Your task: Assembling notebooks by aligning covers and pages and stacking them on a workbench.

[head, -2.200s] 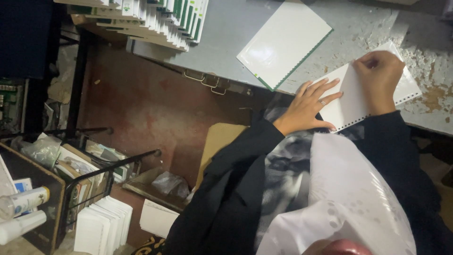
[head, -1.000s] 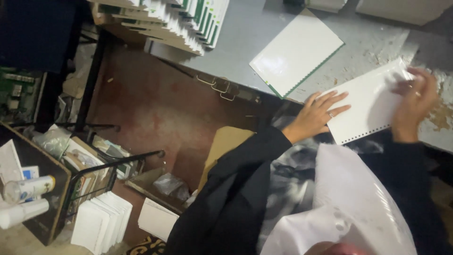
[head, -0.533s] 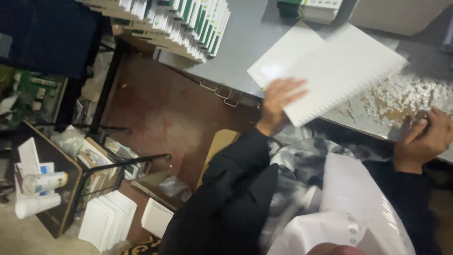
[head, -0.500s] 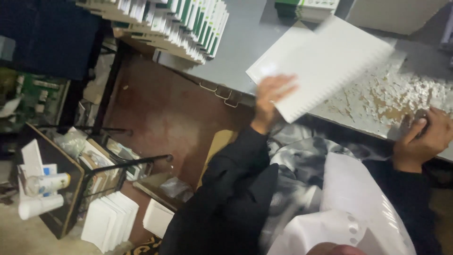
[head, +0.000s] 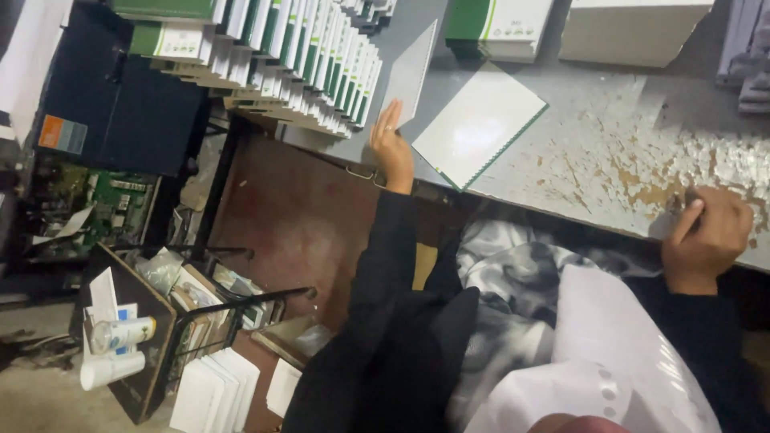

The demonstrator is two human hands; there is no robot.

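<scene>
Left hand (head: 391, 146) gripping thin white spiral-bound notebook (head: 410, 74), holding it upright at far left of worn grey table (head: 626, 152), beside leaning row of green-and-white booklets (head: 313, 72). Right hand (head: 706, 238) curling loosely, resting on near right table edge, holding nothing visible.

At upper left we see a leaning row of green-and-white booklets (head: 313, 68). Top centre sits a green-and-white carton (head: 497, 24), and beside it a plain box (head: 634, 28). The grey tabletop (head: 626, 152) shows flaked paint. At lower left, a white tube (head: 124, 333) lies on a dark stand (head: 148, 345).
</scene>
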